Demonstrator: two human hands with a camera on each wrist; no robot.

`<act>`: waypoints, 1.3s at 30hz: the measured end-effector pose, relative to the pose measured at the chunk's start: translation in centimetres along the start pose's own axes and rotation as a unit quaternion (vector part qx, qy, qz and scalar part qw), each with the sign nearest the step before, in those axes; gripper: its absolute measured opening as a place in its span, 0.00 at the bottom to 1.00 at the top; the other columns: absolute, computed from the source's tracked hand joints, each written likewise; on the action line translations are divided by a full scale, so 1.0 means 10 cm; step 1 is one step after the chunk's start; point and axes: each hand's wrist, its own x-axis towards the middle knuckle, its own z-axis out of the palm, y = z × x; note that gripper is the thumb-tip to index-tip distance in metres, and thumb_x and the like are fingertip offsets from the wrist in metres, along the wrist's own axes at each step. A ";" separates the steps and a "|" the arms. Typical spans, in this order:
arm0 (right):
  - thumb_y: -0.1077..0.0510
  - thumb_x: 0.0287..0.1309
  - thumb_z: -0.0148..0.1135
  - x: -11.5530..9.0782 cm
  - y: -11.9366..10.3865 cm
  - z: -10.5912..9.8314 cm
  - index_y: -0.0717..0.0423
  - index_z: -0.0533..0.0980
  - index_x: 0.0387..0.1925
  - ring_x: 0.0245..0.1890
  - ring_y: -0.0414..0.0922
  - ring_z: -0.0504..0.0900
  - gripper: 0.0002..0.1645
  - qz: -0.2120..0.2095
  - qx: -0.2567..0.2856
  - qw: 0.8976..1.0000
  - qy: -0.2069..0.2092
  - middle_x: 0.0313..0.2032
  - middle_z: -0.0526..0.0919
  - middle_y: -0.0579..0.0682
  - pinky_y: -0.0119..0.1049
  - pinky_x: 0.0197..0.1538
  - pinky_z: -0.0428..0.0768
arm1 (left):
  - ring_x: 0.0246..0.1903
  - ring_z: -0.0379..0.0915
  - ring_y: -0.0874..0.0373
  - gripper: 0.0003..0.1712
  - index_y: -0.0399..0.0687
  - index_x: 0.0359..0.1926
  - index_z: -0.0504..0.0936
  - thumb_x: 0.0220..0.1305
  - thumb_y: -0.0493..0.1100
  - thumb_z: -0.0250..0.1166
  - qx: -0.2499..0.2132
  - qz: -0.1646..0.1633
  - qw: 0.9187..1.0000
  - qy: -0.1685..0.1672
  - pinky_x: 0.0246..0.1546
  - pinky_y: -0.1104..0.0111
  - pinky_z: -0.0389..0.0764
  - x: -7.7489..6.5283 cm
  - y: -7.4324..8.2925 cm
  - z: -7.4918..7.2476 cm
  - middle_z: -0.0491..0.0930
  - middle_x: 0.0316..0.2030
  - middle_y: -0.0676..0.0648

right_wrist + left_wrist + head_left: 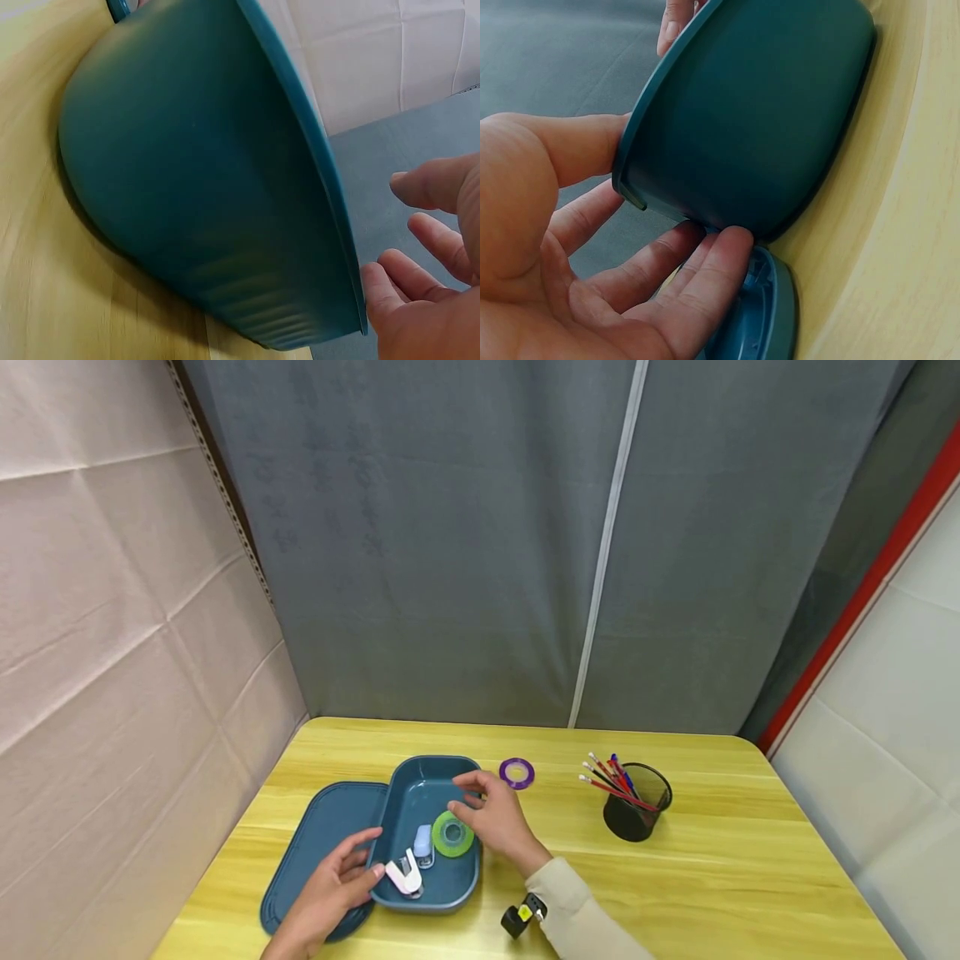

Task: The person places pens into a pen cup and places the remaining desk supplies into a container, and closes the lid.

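Observation:
A blue plastic box stands open on the table. Inside it lie a green tape roll, a white stapler and a smaller pale blue stapler. On the box's left side, my left hand holds the wall, thumb over the rim and other fingers against the outside. My right hand hovers over the right rim with loosely bent fingers, close to the green roll and holding nothing; in the right wrist view a finger touches or nearly touches the rim.
The box's blue lid lies left of it, partly beneath the box. Beyond the right hand is a purple tape roll. Farther right stands a black mesh pen holder with several pencils and pens. A grey curtain hangs behind the table.

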 end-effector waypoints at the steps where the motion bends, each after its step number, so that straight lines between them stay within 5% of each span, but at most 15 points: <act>1: 0.58 0.64 0.75 0.00 0.01 -0.01 0.58 0.81 0.58 0.63 0.62 0.82 0.22 0.001 -0.002 1.000 0.001 0.58 0.83 0.58 0.47 0.63 0.83 | 0.64 0.77 0.36 0.34 0.58 0.75 0.73 0.72 0.44 0.71 0.000 0.001 1.000 -0.001 0.46 0.47 0.87 0.00 0.00 0.00 0.70 0.72 0.29; 9: 0.57 0.64 0.75 0.00 0.06 -0.11 0.53 0.81 0.57 0.64 0.59 0.82 0.21 0.012 -0.012 1.000 0.012 0.59 0.82 0.55 0.47 0.63 0.83 | 0.64 0.78 0.38 0.34 0.57 0.75 0.72 0.71 0.45 0.71 0.000 0.007 1.000 -0.004 0.46 0.47 0.88 0.00 -0.01 -0.01 0.71 0.72 0.29; 23: 0.61 0.61 0.76 0.06 0.25 -0.37 0.62 0.81 0.56 0.63 0.59 0.82 0.23 -0.002 -0.017 0.999 0.049 0.57 0.83 0.59 0.50 0.63 0.83 | 0.65 0.77 0.36 0.35 0.56 0.76 0.71 0.71 0.45 0.71 -0.005 0.000 1.000 -0.012 0.48 0.46 0.87 0.00 0.00 -0.02 0.69 0.72 0.28; 31: 0.61 0.62 0.76 0.15 0.43 -0.51 0.58 0.82 0.59 0.60 0.58 0.85 0.24 0.029 -0.038 0.996 0.071 0.58 0.85 0.62 0.45 0.62 0.84 | 0.65 0.77 0.37 0.37 0.56 0.77 0.69 0.72 0.47 0.71 -0.001 0.000 1.000 -0.020 0.49 0.46 0.87 -0.01 0.00 -0.03 0.69 0.73 0.28; 39: 0.61 0.63 0.75 0.22 0.56 -0.65 0.60 0.81 0.62 0.59 0.59 0.85 0.26 0.038 -0.064 0.993 0.089 0.59 0.85 0.62 0.51 0.63 0.83 | 0.65 0.77 0.37 0.37 0.56 0.77 0.69 0.72 0.47 0.71 0.005 0.002 1.000 -0.022 0.48 0.46 0.87 0.01 -0.01 -0.03 0.69 0.73 0.28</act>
